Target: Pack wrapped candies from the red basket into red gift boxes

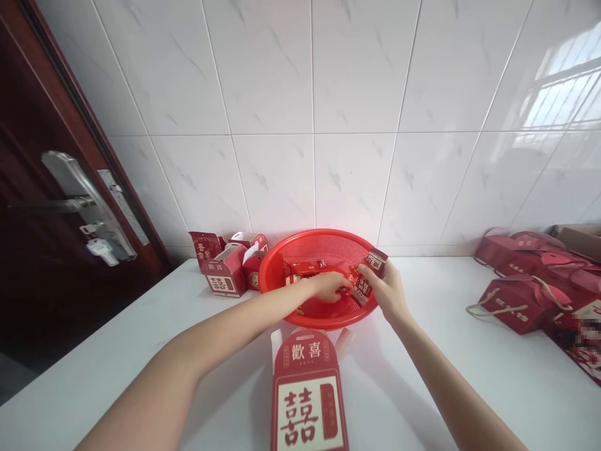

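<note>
Currently, L hand (331,287) is down in the red mesh basket (319,233), center of frame, fingers curled by small red-wrapped pcs (346,288); can't tell if it grips any. R hand (389,293) pinches a maroon pkt (377,258) w/ white lettering at the basket's right side, thumb on its near face. Basket sits on the white desk (422,376) near the tiled wall (357,188). 1 open red gift box (307,407), top flaps up, stands bottom ctr, just in front of basket. More red boxes (226,275) sit left of basket w/ 1 red pouch (205,247); tied boxes (521,304) w/ cord handles at right edge.
</note>
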A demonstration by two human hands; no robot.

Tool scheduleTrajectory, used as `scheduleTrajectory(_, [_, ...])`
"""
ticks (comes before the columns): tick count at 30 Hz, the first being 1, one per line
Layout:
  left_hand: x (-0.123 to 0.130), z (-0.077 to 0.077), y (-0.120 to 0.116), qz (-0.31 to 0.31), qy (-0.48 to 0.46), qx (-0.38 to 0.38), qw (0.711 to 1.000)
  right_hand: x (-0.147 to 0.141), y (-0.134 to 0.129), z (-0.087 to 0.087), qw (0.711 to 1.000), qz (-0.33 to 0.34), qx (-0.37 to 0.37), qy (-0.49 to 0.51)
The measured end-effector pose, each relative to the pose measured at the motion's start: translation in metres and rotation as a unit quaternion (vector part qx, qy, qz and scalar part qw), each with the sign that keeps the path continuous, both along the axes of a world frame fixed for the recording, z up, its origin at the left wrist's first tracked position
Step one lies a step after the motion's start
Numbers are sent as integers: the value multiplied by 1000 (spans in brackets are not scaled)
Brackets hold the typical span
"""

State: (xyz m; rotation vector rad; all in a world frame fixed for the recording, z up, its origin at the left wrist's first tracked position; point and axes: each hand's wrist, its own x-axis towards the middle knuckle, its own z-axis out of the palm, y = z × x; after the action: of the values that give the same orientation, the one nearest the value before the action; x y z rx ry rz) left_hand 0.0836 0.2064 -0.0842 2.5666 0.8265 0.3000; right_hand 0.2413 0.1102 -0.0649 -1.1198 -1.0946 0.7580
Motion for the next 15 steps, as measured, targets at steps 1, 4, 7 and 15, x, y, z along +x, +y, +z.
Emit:
scheduleTrajectory(1, [-2,2,4,8,0,-6,1000,0,0,0,1000,1,1,0])
scheduleTrajectory(4, [-8,9,13,59,-14,-19,998,0,-1,1,1000,-1,3,0])
scheduleTrajectory(7, [-11,14,16,106,-30,-30,993,0,0,1,1000,-4,1,1])
scheduleTrajectory(15, [-10,20,9,167,-45,-61,983,1,1,-1,1000,4,1,2])
